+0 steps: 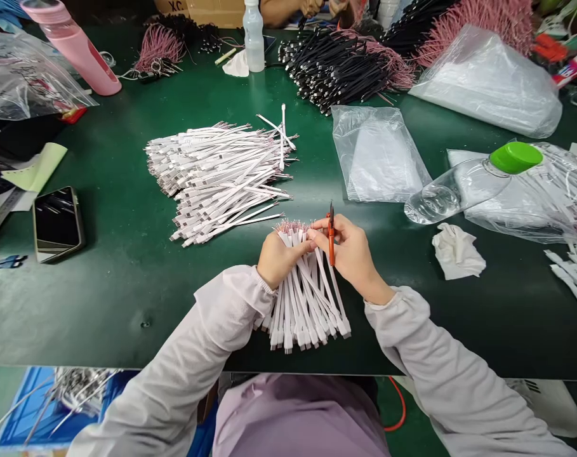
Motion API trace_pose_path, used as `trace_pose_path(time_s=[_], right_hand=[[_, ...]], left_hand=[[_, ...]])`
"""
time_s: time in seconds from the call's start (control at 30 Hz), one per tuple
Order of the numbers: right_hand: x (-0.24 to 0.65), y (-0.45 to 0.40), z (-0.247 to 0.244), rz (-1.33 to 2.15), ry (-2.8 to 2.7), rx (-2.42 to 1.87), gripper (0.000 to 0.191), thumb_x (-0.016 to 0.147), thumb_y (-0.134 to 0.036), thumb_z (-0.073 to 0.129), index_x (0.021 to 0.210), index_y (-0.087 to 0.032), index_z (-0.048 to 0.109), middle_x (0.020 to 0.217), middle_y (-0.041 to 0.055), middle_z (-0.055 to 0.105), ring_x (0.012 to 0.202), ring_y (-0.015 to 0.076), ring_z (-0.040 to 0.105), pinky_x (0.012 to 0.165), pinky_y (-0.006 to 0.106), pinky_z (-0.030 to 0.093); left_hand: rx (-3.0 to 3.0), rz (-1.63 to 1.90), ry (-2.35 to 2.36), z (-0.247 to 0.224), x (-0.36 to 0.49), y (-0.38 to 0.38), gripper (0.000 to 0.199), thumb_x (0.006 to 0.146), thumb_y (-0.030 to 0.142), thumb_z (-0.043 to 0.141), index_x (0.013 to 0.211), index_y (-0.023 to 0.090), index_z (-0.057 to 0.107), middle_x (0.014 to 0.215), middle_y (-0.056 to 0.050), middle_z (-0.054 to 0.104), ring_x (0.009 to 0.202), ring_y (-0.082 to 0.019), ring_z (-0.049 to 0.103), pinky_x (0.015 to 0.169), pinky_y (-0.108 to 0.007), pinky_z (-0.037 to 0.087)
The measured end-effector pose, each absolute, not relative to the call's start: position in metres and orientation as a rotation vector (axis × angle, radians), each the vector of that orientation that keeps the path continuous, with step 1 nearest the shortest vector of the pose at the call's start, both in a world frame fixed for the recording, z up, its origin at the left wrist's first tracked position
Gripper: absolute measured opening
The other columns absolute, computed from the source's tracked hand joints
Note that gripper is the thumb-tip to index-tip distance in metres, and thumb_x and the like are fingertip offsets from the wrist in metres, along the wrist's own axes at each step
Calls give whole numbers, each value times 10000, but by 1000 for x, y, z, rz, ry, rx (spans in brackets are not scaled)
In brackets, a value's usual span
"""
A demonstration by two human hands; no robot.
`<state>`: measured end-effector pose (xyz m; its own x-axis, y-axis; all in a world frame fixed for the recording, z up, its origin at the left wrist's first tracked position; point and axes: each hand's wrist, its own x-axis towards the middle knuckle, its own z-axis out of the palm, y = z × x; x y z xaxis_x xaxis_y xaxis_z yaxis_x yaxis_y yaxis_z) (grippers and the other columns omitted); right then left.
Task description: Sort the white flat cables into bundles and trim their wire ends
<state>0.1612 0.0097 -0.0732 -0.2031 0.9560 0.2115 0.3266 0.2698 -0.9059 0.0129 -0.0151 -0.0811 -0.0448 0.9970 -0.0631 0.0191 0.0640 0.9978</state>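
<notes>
My left hand (281,257) is closed around a bundle of short white cables (300,298) at the table's front edge. Their connector plugs fan out toward me, and thin stripped wire ends (291,226) stick out beyond the fingers. In my right hand (352,254) is an orange-handled tool (331,238) with a dark pointed tip aimed away from me; its exact kind is unclear. The right thumb and fingertip also meet at the bundle's wire end, beside my left thumb. Just beyond lies a large pile of similar white cables (221,178), wire ends mostly facing right.
Right of the pile are a plastic bag (381,152), a green-capped bottle (469,184) lying down and crumpled tissue (458,251). A phone (57,222) lies left. Black cables (336,70) are heaped at the back, near a co-worker's hands (324,6). A blue bin (26,406) stands below.
</notes>
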Motion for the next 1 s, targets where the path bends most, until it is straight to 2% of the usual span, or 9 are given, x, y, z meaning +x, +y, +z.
trace_pose_path(time_s=[0.13,0.3,0.37,0.47,0.57,0.83,1.0], right_hand=[[162,12,-73,1017,-1614,-1203,133,784,-299,632,730,-181,606,668,-11,579,608,118,510,607,263,430],[171,15,-73,967,-1617,-1236,130,786,-281,615,704,-189,574,654,-22,529,588,111,470,597,259,415],[175,16,-74,845,-1666,-1314,91,800,-272,596,783,-188,629,684,-7,547,595,122,469,608,275,420],[177,15,-74,664,-1740,-1325,225,828,-257,570,1008,-197,691,750,13,563,630,137,478,652,296,442],[173,11,-72,714,-1848,-1181,287,861,-250,545,1108,-214,687,773,14,553,663,139,508,661,286,455],[167,4,-72,519,-1930,-1015,187,843,-171,536,904,-190,712,741,24,535,656,144,522,629,287,452],[166,7,-75,934,-1662,-1221,150,797,-307,655,886,-192,694,654,-14,537,583,125,496,567,268,424]], left_hand=[[1183,1022,1170,-77,7,-14,184,716,318,722,717,150,649,714,-35,679,699,-175,609,722,-297,485],[963,956,1077,-74,4,-16,229,710,334,736,633,149,626,655,-55,668,627,-173,605,684,-318,504],[887,999,1080,-73,6,-17,243,690,331,757,609,153,613,635,-39,646,600,-157,586,663,-305,495],[878,1052,1077,-74,9,-16,257,687,332,763,595,160,595,577,-1,584,554,-127,532,627,-283,470],[872,1075,1085,-76,10,-16,231,669,323,775,648,153,620,586,8,581,555,-120,525,615,-276,460],[901,1106,1147,-77,10,-17,211,668,319,775,690,156,643,583,9,583,574,-133,538,636,-285,470],[992,1041,1122,-74,8,-16,223,686,321,755,649,161,604,608,0,594,586,-139,547,650,-291,468]])
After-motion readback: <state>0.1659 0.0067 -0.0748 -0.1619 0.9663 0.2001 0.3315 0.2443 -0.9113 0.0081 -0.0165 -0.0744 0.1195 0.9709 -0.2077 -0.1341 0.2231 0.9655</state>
